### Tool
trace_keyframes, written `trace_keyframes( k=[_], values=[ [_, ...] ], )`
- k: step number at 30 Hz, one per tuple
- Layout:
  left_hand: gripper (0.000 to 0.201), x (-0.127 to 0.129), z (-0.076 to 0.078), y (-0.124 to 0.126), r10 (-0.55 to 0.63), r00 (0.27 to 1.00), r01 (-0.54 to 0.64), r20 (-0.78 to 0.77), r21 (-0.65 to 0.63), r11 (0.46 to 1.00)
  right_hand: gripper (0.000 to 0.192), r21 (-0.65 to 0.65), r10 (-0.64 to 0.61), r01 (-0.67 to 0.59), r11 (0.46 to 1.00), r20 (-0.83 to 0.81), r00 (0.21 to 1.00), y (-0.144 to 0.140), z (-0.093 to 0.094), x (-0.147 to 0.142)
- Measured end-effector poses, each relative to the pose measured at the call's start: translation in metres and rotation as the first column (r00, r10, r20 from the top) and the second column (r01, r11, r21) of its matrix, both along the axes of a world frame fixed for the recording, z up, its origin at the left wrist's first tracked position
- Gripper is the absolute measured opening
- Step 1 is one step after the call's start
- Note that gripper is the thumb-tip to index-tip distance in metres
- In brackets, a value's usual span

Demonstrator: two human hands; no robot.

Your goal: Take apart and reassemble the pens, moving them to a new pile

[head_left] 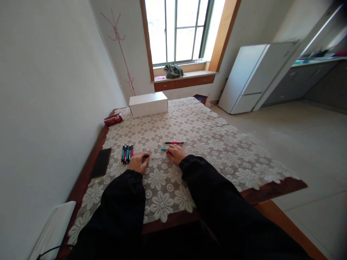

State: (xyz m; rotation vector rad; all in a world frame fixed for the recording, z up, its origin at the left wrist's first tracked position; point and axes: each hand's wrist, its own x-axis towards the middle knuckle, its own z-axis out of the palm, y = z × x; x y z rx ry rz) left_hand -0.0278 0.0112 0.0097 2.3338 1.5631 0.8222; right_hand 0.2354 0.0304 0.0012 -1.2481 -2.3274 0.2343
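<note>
On the lace-covered table [217, 144], near the wall side, both hands work one thin pen part. Left hand [138, 162] is curled closed around a dark barrel end [145, 157]; right hand [176, 153] is pinched narrow on the far end of a pale thin rod [158, 156], probably a refill, which spans the gap between the hands just above the cloth. Too small to tell whether the rod is seated in the barrel or only lined up with it. My read: the step is a straight axial fit, so keep both ends level, grip close to the joint and push along the axis, since a rod that slender likely bends under side load. A teal piece [163, 149] lies just beside the right fingers, a red-and-black pen [174, 143] a little beyond it. Left of the left hand sits a tidy row of pens [127, 152], dark bodies with teal and red sections, laid parallel and touching. Cloth is openwork crochet with raised flower motifs, bumpy, so small round parts could snag in the holes or roll off a petal. Dark wood shows at the table edges. A flat black slab [101, 162], matte, maybe a phone, lies near the wall edge. Farther off: a plain white box [148, 104], hard-edged, and a crinkly red packet [113, 119].
</note>
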Motion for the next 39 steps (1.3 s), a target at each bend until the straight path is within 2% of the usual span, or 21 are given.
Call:
trace_keyframes(
  k=[4,12,30,35,39],
  values=[
    [0.017,0.001,-0.001,0.0,0.003,1.0,-0.003,-0.011,0.027,1.0,0.007,-0.004,-0.015,0.015,1.0,0.014,1.0,0.0,0.0,-0.001],
    [0.014,0.003,-0.002,-0.001,-0.114,0.993,0.114,0.026,0.022,0.993,0.008,-0.001,0.037,-0.037,0.999,-0.006,0.999,0.001,0.001,0.0],
    [0.011,0.003,0.005,-0.005,-0.1,0.995,0.1,-0.015,-0.019,0.995,0.008,-0.01,-0.013,0.013,1.0,-0.027,1.0,0.007,-0.001,0.015],
    [0.027,-0.005,0.006,-0.002,-0.054,0.998,0.053,-0.035,-0.015,0.998,0.016,0.038,-0.145,0.15,0.988,-0.11,0.983,0.01,-0.002,0.02],
    [0.021,-0.009,0.002,0.001,0.016,1.0,-0.016,-0.024,-0.012,1.0,0.016,-0.005,-0.234,0.234,0.972,-0.108,0.966,0.013,-0.008,0.022]
  ],
)
